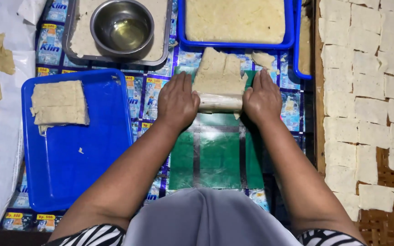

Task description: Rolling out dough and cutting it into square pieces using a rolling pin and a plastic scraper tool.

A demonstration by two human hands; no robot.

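A flattened beige dough sheet (220, 70) lies on a green plastic-covered board (220, 159) in the middle. A clear roller (220, 102) rests across the sheet's near edge. My left hand (176, 102) presses flat on the roller's left end, fingers pointing away from me. My right hand (263, 100) presses flat on its right end in the same way. Both palms face down and cover the roller's ends.
A blue tray (76, 177) at left holds a stack of dough sheets (60, 102). A steel bowl of oil (122, 27) sits in a grey tray. Another blue tray (233, 44) with dough stands behind. Several cut dough squares (365, 91) lie on a woven mat at right.
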